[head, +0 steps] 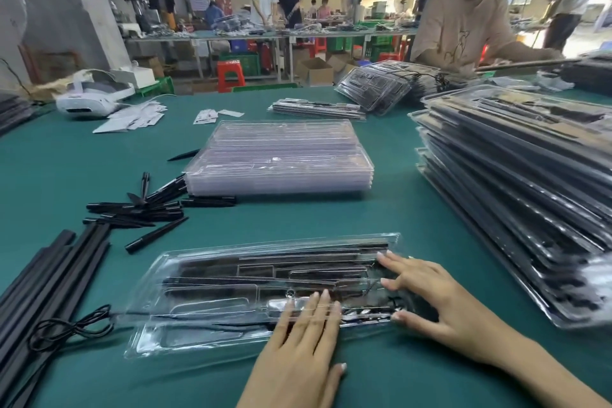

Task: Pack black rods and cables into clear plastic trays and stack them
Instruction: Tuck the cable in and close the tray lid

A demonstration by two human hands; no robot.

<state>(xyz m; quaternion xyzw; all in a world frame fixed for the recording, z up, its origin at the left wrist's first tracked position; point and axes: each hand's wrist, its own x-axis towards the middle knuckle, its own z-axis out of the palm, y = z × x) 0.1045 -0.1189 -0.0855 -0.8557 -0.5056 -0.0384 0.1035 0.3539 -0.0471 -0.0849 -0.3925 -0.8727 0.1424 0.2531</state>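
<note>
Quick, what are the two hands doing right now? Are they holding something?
Left hand: open, fingers straight, pressing flat on the clear plastic tray.
Right hand: open, fingers spread, pressing on the tray's right end. Neither holds anything.

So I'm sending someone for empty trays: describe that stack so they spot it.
On the green table, look mid-table, beyond both hands. The stack of empty trays is see-through and pale, unlike the dark, rod-filled stack of packed trays to its right.
</note>
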